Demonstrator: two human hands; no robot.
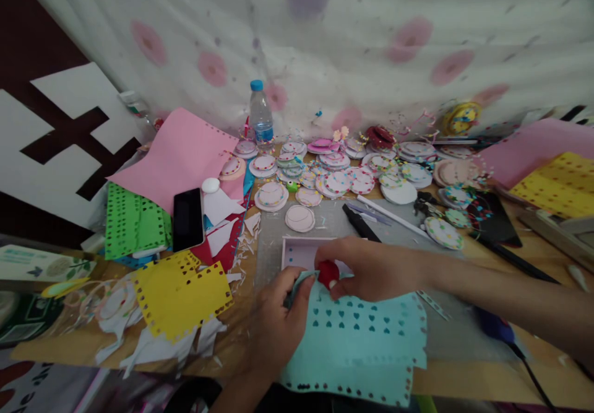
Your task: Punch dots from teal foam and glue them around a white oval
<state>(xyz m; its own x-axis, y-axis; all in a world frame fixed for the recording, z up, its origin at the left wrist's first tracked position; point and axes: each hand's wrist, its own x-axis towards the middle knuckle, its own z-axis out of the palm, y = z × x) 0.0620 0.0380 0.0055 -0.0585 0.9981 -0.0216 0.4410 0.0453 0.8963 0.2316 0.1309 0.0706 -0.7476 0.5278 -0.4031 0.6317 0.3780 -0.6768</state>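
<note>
My left hand (281, 314) is closed on the upper left edge of a turquoise paper sheet (366, 354), thumb on top. Rows of heart-shaped holes run across this sheet, and more holes line its lower and right edges. Between the fingers and thumb of my right hand (366, 270) is a small red paper punch (328, 273), at the sheet's top edge. Right behind both hands lies a shallow white box (297, 244) with a few blue bits in it, partly hidden by my right hand.
Several decorated paper discs (336, 182) cover the back of the table, near a water bottle (261, 116). At the left lie a black phone (188, 220), punched yellow paper (185, 292), green paper (134, 224) and scraps. A black pen-like tool (361, 223) rests on the grey mat (273, 246).
</note>
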